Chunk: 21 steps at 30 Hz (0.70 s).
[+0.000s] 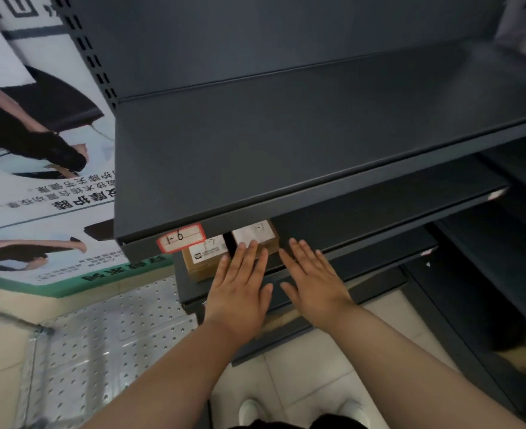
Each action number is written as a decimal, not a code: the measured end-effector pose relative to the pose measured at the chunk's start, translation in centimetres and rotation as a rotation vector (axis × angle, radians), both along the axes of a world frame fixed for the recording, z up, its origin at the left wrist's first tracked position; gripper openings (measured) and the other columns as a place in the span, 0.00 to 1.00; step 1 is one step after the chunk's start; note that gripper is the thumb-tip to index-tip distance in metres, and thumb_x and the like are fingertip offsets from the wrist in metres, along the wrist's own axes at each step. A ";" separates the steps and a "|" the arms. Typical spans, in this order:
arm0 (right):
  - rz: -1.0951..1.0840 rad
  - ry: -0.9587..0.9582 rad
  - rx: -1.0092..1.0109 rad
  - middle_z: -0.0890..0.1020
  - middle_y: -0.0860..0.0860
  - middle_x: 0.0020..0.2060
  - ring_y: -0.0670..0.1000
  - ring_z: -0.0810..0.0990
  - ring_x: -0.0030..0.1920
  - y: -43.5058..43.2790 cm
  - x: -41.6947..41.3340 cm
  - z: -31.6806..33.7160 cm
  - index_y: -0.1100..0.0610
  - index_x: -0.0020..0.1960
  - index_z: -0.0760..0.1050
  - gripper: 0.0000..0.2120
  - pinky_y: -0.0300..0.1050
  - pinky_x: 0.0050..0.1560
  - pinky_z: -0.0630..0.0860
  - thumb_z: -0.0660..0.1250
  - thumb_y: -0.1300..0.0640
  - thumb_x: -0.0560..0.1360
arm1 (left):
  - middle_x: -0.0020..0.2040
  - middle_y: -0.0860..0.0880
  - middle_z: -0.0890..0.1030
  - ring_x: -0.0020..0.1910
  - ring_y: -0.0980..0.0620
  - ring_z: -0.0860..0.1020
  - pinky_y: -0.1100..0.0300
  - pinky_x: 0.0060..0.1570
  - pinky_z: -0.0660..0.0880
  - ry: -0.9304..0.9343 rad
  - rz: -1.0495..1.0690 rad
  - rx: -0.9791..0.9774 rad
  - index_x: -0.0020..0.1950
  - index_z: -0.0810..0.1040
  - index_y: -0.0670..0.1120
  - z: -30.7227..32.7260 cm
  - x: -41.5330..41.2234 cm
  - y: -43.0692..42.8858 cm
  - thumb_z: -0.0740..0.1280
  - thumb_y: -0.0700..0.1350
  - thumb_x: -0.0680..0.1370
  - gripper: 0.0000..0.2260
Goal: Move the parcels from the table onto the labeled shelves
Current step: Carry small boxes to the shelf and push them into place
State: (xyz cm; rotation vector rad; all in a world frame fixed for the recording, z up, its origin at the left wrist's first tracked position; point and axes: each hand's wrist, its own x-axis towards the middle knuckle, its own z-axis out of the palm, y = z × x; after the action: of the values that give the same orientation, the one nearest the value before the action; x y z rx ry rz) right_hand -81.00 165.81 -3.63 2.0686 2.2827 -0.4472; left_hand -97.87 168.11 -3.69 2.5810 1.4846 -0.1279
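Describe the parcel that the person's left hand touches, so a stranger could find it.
Find the dark grey shelving unit and the red-bordered tag on its front edge. On a shelf below lie two brown cardboard parcels with white labels. Yours is the right parcel, touched by the left hand; the left parcel sits beneath the tag instead.

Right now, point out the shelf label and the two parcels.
shelf label (181, 238): head view, white middle.
left parcel (209, 252): head view, white sticker.
right parcel (254, 233): head view, white sticker.
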 end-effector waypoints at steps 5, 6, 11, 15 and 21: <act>-0.169 0.011 -0.004 0.33 0.47 0.73 0.46 0.30 0.72 -4.7 5.7 0.4 0.50 0.78 0.38 0.29 0.44 0.71 0.31 0.46 0.44 0.83 | 0.73 0.51 0.28 0.73 0.51 0.28 0.50 0.74 0.34 0.023 -0.094 0.026 0.72 0.28 0.51 1.4 4.6 -1.6 0.26 0.60 0.70 0.31; -0.203 0.015 0.001 0.33 0.46 0.72 0.46 0.30 0.73 -5.8 7.0 0.7 0.50 0.78 0.38 0.29 0.44 0.71 0.31 0.46 0.44 0.83 | 0.74 0.51 0.29 0.73 0.51 0.29 0.50 0.74 0.34 0.031 -0.115 0.031 0.73 0.28 0.51 1.8 6.0 -2.1 0.27 0.60 0.71 0.31; -0.387 0.029 0.081 0.39 0.50 0.77 0.48 0.34 0.75 -13.5 15.1 2.1 0.49 0.78 0.40 0.30 0.44 0.71 0.33 0.42 0.40 0.80 | 0.77 0.51 0.35 0.75 0.51 0.32 0.51 0.74 0.35 -0.009 -0.251 0.037 0.77 0.35 0.50 3.3 15.5 -6.3 0.41 0.57 0.82 0.27; -0.593 0.022 0.117 0.39 0.49 0.77 0.48 0.34 0.76 -23.0 22.0 3.4 0.49 0.78 0.39 0.28 0.45 0.73 0.34 0.45 0.44 0.82 | 0.78 0.51 0.36 0.73 0.54 0.31 0.52 0.74 0.34 -0.044 -0.455 0.032 0.78 0.36 0.51 3.5 24.9 -13.2 0.45 0.56 0.83 0.27; -1.066 0.052 0.149 0.42 0.49 0.78 0.49 0.38 0.77 -40.7 30.4 2.9 0.50 0.78 0.43 0.28 0.45 0.76 0.39 0.48 0.44 0.82 | 0.78 0.52 0.36 0.74 0.54 0.32 0.51 0.73 0.34 -0.056 -0.767 0.021 0.76 0.34 0.53 3.5 37.4 -24.8 0.47 0.56 0.82 0.29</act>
State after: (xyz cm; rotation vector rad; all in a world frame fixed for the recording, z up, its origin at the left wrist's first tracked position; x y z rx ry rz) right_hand -50.65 125.11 -0.70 3.2161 1.0348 -0.3240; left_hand -60.50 143.30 -0.16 2.9839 0.4098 -0.1239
